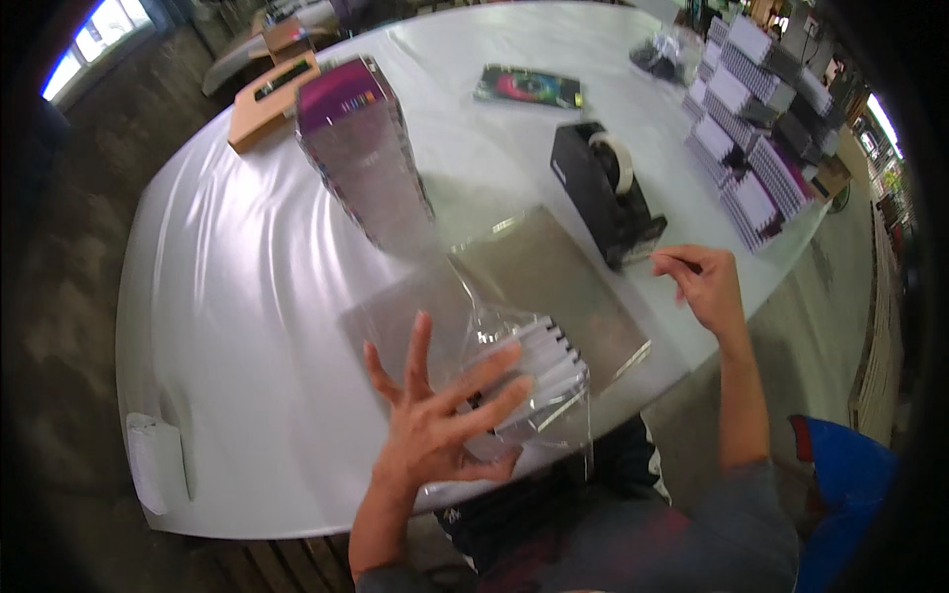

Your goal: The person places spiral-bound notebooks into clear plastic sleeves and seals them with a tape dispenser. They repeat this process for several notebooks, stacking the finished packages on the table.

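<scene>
My left hand (440,410) lies flat with spread fingers on a spiral-bound notebook (539,371) wrapped in a clear plastic sleeve (504,326) at the near edge of the white table (247,326). My right hand (704,282) is raised beside the black tape dispenser (603,193), thumb and forefinger pinched together as if on a strip of clear tape, which is too thin to make out. A grey sheet (554,277) lies under the sleeve.
A tall stack of purple-topped notebooks (361,148) stands behind the sleeve. Rows of stacked notebooks (756,128) fill the far right. A colourful book (527,87), a brown cardboard box (272,99) and a plastic bag (662,54) lie farther back.
</scene>
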The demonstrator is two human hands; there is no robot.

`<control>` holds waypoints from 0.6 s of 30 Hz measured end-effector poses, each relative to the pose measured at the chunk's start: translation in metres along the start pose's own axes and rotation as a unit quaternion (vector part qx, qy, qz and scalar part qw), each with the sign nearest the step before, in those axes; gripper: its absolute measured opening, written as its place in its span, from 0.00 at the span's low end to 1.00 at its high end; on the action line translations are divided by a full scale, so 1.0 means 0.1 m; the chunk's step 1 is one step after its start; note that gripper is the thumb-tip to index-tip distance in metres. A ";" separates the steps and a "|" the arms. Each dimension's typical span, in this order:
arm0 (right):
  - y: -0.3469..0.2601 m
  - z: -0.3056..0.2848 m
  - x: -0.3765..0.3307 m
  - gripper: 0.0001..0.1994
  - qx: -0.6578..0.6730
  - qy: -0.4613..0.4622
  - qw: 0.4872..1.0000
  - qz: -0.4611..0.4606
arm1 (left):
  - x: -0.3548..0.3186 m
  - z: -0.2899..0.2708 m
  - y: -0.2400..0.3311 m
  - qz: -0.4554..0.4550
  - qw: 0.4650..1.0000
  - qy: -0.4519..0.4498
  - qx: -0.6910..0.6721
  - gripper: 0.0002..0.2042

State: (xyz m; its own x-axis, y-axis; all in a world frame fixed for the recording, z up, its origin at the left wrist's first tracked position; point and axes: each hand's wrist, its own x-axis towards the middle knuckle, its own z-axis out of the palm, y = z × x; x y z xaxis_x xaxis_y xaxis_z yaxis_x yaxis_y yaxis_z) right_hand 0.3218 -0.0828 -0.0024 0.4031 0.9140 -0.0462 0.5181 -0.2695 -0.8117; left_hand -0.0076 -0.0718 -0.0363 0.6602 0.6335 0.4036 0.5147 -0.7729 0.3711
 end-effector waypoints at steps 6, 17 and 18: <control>-0.95 0.24 -0.10 0.37 0.121 -0.488 0.859 -0.099 | 0.02 -0.10 -0.03 0.041 0.995 -0.059 0.064 0.38; -1.33 0.74 -0.09 0.45 -0.123 -0.499 0.840 -0.177 | 0.03 -0.17 -0.04 0.043 0.990 -0.116 0.073 0.33; -1.34 0.77 -0.15 0.45 -0.187 -0.458 0.842 -0.216 | 0.03 -0.17 -0.04 0.040 0.990 -0.119 0.067 0.33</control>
State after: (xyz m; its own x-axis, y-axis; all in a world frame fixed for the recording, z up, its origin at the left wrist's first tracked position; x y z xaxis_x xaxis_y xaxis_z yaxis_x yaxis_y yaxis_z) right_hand 0.1878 -0.0365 0.0622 -0.5469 0.7547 -0.3624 0.7368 0.2284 -0.6363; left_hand -0.0174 -0.0660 -0.0221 0.8037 0.5555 0.2134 0.5130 -0.8285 0.2245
